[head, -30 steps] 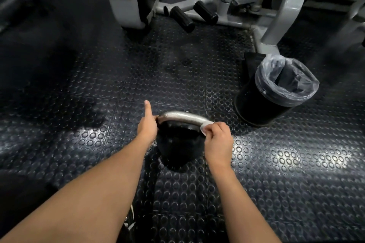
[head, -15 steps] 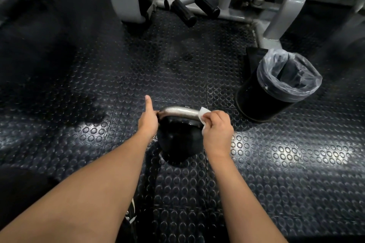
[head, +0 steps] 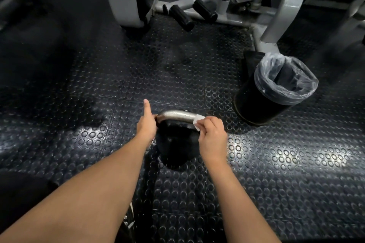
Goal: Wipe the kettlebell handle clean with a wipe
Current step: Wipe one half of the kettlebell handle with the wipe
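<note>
A black kettlebell (head: 176, 144) stands on the studded rubber floor in front of me. Its bare metal handle (head: 175, 115) arches across the top. My left hand (head: 147, 124) grips the handle's left end, thumb pointing up. A small white wipe (head: 198, 120) is wrapped against the handle's right end, pinched between the thumb and fingers of my right hand (head: 212, 136). The middle of the handle shows bare between the two hands.
A black waste bin (head: 256, 102) with a clear plastic liner (head: 284, 79) stands to the right of the kettlebell. A grey gym machine frame (head: 284, 2) with black foam rollers (head: 180, 16) stands beyond. Dark studded mats (head: 98, 134) cover the floor.
My right hand has slid the wipe a short way along the right end of the handle. My left hand keeps its hold on the left end.
</note>
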